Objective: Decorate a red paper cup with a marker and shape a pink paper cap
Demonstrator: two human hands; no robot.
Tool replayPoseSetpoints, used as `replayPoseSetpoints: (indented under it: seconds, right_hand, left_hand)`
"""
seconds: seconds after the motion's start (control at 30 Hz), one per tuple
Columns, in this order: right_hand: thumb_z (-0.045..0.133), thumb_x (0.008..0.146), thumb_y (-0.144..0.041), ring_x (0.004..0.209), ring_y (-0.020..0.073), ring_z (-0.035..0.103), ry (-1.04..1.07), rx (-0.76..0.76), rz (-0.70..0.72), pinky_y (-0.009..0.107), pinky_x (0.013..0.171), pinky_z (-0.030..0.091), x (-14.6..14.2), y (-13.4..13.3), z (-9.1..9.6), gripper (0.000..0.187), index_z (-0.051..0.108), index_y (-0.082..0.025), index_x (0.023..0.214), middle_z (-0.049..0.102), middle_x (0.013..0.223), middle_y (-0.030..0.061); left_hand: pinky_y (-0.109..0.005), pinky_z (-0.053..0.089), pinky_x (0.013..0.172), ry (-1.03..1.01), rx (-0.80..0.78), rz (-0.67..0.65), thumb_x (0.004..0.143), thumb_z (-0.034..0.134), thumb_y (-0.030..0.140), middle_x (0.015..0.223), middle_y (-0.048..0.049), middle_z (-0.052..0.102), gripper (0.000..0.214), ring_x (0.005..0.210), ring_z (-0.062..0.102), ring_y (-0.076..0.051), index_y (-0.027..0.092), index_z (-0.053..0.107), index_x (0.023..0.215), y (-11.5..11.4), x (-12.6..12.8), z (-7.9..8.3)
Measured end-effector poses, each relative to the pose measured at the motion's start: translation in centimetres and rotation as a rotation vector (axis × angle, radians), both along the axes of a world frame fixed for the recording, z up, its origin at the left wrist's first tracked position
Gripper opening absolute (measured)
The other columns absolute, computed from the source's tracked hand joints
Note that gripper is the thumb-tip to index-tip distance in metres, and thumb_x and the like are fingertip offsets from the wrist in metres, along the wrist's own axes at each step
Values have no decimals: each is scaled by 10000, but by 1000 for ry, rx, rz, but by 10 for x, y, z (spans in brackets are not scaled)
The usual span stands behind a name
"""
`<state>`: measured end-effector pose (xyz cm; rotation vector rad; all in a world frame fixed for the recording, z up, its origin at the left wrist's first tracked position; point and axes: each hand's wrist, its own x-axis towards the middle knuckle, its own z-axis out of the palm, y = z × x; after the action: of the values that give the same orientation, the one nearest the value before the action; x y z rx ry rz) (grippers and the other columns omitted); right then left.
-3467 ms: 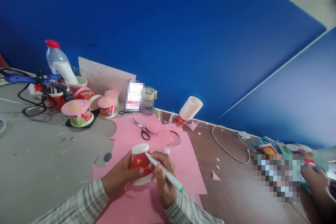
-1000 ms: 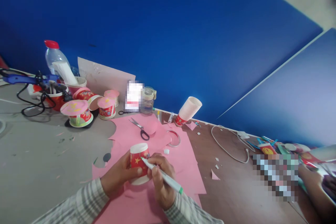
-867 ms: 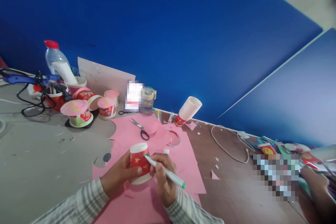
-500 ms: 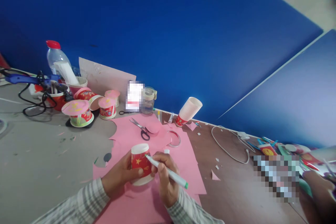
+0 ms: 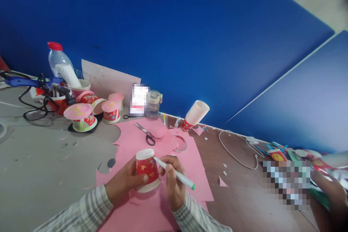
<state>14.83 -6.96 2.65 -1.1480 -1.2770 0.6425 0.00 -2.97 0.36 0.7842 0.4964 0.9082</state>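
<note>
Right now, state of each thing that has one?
Red paper cup with gold star: narrow end up, in left hand.
White marker with green end: in right hand, tip at cup's side.
Black-handled metal scissors: lying, blades slightly apart.
Clear plastic bottle: red cap on.
Clear round jar: pale lid on.
White-and-red paper cup stack: nested, mouths up.

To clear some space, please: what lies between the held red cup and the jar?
In the head view, scissors and pink paper lie between red cup and jar.
</note>
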Motion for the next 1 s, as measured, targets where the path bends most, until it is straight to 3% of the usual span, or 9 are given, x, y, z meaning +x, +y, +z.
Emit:
replayPoseSetpoints:
  seconds: [0.27,0.47,0.63,0.77,0.87,1.0]
  right_hand:
    - [441,835,-438,427,166,508,42,-22,74,264,432,435,0,-3,-3,327,635,-180,785,551,513,-13]
    - [451,815,-484,572,197,531,179,39,-102,313,548,466,-4,2,-8,324,609,-202,845,557,632,1]
    - [459,809,-503,570,199,536,183,18,-96,310,546,471,-8,3,-4,337,604,-203,852,557,627,1]
    - [461,812,-505,536,189,530,162,23,-90,287,508,466,-10,-1,2,341,603,-199,864,550,614,-1]
    - [443,830,-486,527,188,530,90,48,-56,282,493,470,-13,-7,6,324,604,-206,860,552,616,1]
    - [436,848,-451,588,218,574,16,83,18,328,549,514,-18,-18,3,290,588,-231,962,581,683,22]
  left_hand:
    - [-439,481,619,-56,-14,-36,554,706,91,782,-124,707,409,740,605,-341,166,613,946,-1,1,4]
    - [-369,485,538,-37,-69,10,496,741,96,748,-116,701,466,692,602,-310,140,631,947,0,-2,-3]
    - [-473,457,734,-138,-85,-34,540,699,63,940,-169,689,520,892,564,-376,154,593,1041,2,-2,6]
    - [-516,400,815,-191,-110,-27,606,634,68,958,-182,684,463,927,548,-388,132,582,1061,4,-2,9]
    - [-500,402,805,-198,-101,1,638,607,96,903,-171,697,384,895,559,-378,122,603,1021,2,-2,7]
    - [-463,454,689,-174,-46,-59,610,661,168,793,-148,700,336,778,589,-357,131,627,942,-2,-2,5]
